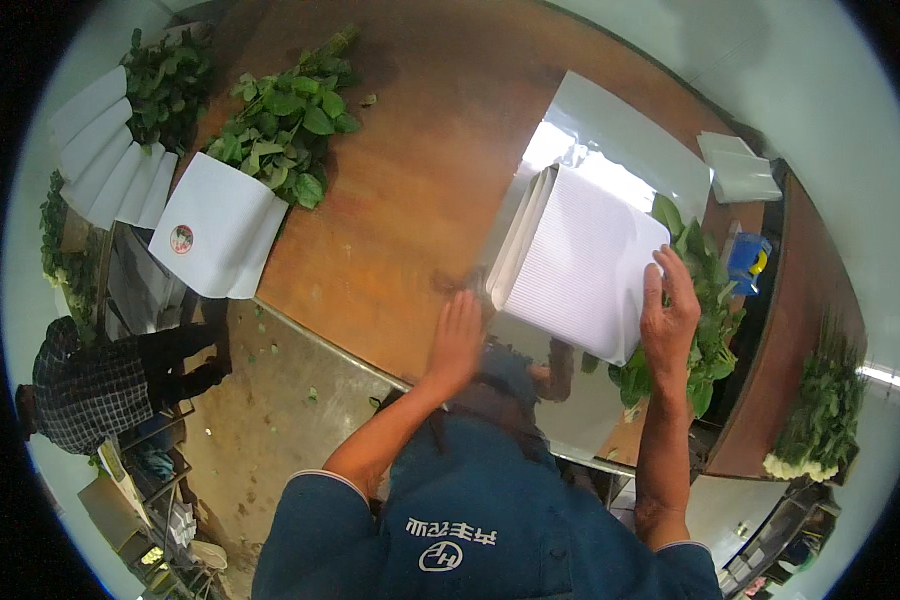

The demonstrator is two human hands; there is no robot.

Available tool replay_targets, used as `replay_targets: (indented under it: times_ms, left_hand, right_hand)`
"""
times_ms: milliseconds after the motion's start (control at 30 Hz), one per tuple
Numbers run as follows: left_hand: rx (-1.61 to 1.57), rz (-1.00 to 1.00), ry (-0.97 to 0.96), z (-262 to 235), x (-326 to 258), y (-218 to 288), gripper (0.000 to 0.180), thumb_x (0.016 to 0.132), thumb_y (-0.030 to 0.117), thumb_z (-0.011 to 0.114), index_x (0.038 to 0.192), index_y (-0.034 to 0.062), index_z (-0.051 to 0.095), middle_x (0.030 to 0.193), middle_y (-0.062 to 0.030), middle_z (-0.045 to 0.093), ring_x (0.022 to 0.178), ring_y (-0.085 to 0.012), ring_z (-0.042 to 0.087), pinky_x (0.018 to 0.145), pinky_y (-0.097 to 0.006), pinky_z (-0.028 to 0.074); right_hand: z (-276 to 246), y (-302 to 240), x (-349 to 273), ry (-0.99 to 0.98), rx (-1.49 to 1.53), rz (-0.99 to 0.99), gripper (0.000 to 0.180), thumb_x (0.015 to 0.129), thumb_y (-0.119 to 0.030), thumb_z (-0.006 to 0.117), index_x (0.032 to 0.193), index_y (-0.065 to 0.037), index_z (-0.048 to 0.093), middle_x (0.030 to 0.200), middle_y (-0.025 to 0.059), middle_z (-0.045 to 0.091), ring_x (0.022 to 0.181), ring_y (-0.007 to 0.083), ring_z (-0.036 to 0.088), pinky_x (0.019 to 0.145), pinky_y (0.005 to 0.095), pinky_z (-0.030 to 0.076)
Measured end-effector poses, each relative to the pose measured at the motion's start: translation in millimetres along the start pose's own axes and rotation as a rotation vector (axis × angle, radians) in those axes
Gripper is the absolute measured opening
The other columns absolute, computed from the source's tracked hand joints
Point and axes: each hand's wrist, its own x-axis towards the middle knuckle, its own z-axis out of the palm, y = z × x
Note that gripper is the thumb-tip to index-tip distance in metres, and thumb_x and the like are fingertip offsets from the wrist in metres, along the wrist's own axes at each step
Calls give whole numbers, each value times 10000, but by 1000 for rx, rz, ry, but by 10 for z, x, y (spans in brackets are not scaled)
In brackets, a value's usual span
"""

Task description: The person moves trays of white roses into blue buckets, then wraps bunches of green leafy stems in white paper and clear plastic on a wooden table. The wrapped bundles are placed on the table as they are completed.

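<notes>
A white ribbed paper wrap (580,255), its layers folded over at the left end, lies on a glossy clear sheet (610,130). Green leafy stems (710,330) stick out from its right end; whatever is inside the paper is hidden. My left hand (457,340) rests by the lower left end of the wrap, fingers straight and holding nothing. Over the right edge, where paper meets leaves, my right hand (670,305) has its fingers slightly bent and apart, touching the paper's edge without a closed grip.
On the brown table (400,170), a white-wrapped leafy bundle (220,225) lies at left, with several white-wrapped bundles (110,150) beyond. At right are folded clear sheets (740,170), a blue tape dispenser (748,262) and white flowers (800,468). A person (95,385) stands at far left.
</notes>
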Motion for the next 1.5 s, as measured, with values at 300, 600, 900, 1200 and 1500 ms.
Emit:
replay_targets:
  times_ms: [300,600,900,1200,1500]
  left_hand:
    - [151,73,39,195,-43,-26,510,966,73,573,1442,-88,485,1532,-262,458,1463,-412,401,1207,-537,306]
    - [-312,-415,336,321,31,-89,425,928,110,689,1323,-17,597,1131,-199,714,977,-292,713,841,-407,559]
    - [-838,-711,-70,164,-111,-417,193,820,173,832,783,6,743,744,-26,707,663,-97,617,627,-282,510]
    - [-1075,-731,-224,-111,-171,-314,282,837,254,848,859,-11,753,793,-59,723,734,-115,653,679,-274,520]
    - [-1018,-772,-305,-210,-137,-158,300,878,299,834,839,21,726,705,-2,664,588,-86,576,518,-258,430]
  right_hand:
    - [106,86,-449,-77,18,-3,299,978,-144,670,1191,65,692,1300,267,664,1197,386,655,1021,436,515]
    - [102,130,-598,-67,7,-101,296,958,-147,671,1161,67,699,1285,266,667,1192,408,643,1047,449,488]
    - [150,144,-671,-84,-28,-134,265,953,-135,664,1139,49,705,1310,225,662,1218,392,613,1051,450,481]
    - [211,178,-704,-45,-3,-115,255,953,-114,650,1151,39,701,1312,220,664,1213,388,624,1053,447,483]
    - [423,-294,-1590,-272,294,61,307,925,-154,739,1174,18,692,1216,218,696,1171,368,657,1002,441,522]
